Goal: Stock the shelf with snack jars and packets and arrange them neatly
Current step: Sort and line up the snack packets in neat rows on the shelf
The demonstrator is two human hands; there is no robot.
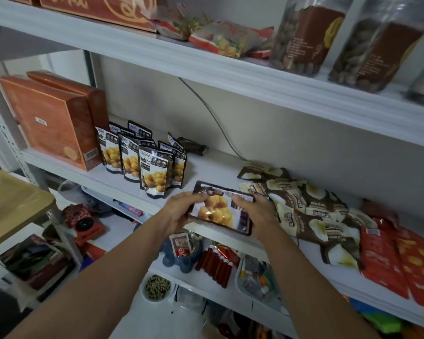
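A dark-edged snack packet (pixel 218 211) printed with yellow chestnuts is held flat, tilted, over the front edge of the middle shelf (pixel 206 167). My left hand (pixel 179 211) grips its left side, and my right hand (pixel 257 214) grips its right side, thumb on top. Several packets of the same kind (pixel 147 160) stand upright in rows to the left on that shelf. A loose heap of brown-and-cream packets (pixel 309 211) lies to the right, with red packets (pixel 402 260) beyond it. Clear snack jars (pixel 304 37) stand on the upper shelf.
Two orange boxes (pixel 52 118) stand at the shelf's left end. A grey cable (pixel 213 116) runs down the back wall. The lower shelf holds a blue bowl (pixel 181 255), red sticks (pixel 216 265) and a tray of small items (pixel 257 277). A wooden table edge (pixel 17 204) juts in at left.
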